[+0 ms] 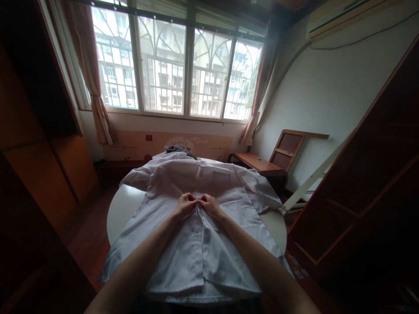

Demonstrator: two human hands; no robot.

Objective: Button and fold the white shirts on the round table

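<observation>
white cotton fabric is pinched under both hands at the centre front of the garment. the left hand is closed, fingers curled down onto the left edge of the front opening of the white long-sleeved button-up shirt. the right hand is closed in the same manner on the opposite edge. the two hands touch each other at the fingertips, directly over the opening, roughly mid-chest.

condition of the shirt: it lies front-up on the round white desk, collar away from the person, hem hanging over the near rim. both sleeves are spread outward to either side. a chest pocket shows above the right hand.

progress, as judged from the layout: the hands appear to be working a button at mid-placket. below the hands the two front panels still part and overlap loosely towards the hem, so that section looks unfastened. above the hands the front lies flat and closed, but individual buttons are too small to confirm. the shirt is not folded; sleeves and body remain fully laid out.

surroundings: a dark striped cloth item lies just beyond the collar. a wooden side table stands to the right of the desk, a wide barred window behind, and dark wooden cabinets on both sides.
</observation>
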